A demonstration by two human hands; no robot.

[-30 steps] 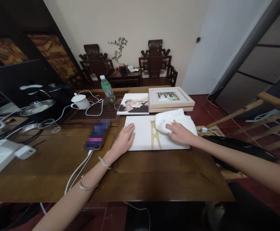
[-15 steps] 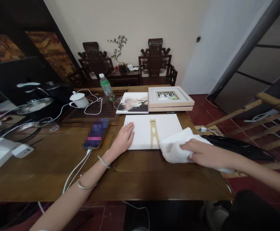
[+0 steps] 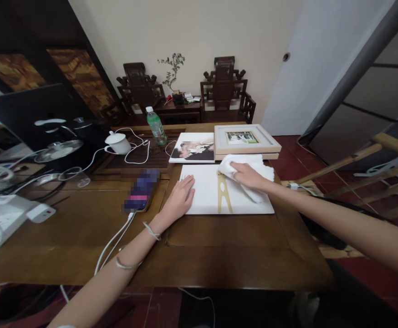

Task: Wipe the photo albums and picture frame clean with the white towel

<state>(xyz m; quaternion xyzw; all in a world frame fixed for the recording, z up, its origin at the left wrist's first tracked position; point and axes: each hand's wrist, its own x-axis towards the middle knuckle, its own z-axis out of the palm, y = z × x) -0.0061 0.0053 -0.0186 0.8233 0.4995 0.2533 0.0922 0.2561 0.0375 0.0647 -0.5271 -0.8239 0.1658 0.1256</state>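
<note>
No text is legible, neither the fine marks [image 3: 184, 177] on the white panel [image 3: 204, 191] nor the label [image 3: 158, 130] on the far green bottle [image 3: 156, 125].

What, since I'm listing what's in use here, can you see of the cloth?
The cloth is white, with the fluffy look of towelling and an uneven right edge. It is creased and bunched in the right hand. It is spread over the far right part of the board, hiding some of the top of the tan figure, and seems to touch the board. Its far edge comes close to the frame; whether they touch I cannot tell.
</note>
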